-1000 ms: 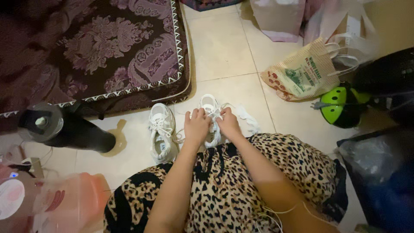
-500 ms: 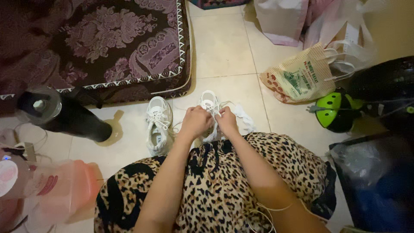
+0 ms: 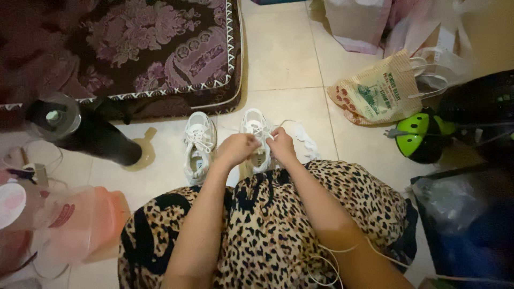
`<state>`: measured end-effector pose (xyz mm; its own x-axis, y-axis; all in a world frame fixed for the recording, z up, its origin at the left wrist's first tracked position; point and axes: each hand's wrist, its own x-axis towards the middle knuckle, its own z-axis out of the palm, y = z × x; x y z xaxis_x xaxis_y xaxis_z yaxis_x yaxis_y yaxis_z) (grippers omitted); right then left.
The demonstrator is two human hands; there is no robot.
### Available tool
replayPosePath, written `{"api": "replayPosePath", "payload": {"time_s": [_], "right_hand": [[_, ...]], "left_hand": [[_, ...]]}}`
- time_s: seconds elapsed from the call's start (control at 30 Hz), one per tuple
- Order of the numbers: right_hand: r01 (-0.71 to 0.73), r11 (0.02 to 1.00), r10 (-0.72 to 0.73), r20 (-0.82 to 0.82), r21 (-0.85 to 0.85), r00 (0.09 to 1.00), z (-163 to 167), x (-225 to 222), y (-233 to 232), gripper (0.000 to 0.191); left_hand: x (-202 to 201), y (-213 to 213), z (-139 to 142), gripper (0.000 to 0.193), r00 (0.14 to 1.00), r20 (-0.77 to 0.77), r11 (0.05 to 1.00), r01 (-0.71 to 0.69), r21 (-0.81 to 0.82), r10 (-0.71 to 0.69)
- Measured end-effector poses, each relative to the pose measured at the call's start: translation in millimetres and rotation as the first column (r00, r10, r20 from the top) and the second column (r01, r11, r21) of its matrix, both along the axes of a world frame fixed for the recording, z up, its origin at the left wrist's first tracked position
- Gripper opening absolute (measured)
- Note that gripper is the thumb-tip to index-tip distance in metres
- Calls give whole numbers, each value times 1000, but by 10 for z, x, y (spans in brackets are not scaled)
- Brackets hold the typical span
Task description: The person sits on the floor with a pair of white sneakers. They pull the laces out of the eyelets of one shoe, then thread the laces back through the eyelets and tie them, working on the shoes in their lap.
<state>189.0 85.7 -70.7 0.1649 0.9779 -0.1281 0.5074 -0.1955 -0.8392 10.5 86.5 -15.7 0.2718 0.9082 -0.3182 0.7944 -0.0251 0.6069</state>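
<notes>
Both hands drifting slightly lower in frame since half-second back, still bunched over right sneaker [image 3: 256, 140], frame centre. Left hand [image 3: 238, 149] and right hand [image 3: 281, 145] pinching white laces [image 3: 265, 132], fingers closed. Left sneaker [image 3: 199, 144] lying alongside, untouched. Risk: lace slipping free if pinch loosening mid-knot.

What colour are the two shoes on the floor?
White, laces too. The head view shows the left shoe free and the right shoe under both hands.
</notes>
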Motion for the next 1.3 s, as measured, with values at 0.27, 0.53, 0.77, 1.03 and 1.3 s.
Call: {"api": "replayPosePath", "payload": {"time_s": [0.27,0.53,0.77,1.03,1.3], "right_hand": [[52,998,-53,41,27,998,-123,65,-26,32],[11,996,-23,146,85,989,-202,12,-29,32],[28,997,-39,158,71,987,-256,47,-7,31],[52,999,-53,127,10,990,-232,79,-24,31],[-106,978,40,340,178,939,-84,23,-95,31]], "left_hand": [[-245,57,-132,29,75,969,898,-397,-187,235],[-354,-124,314,29,-63,958,897,-339,-285,281],[-263,-289,746,20,698,671,965,-238,-112,250],[-629,-252,473,34,-267,960,938,-305,-167,84],[-772,-147,198,25,4,980,792,-590,-158,198]]}}
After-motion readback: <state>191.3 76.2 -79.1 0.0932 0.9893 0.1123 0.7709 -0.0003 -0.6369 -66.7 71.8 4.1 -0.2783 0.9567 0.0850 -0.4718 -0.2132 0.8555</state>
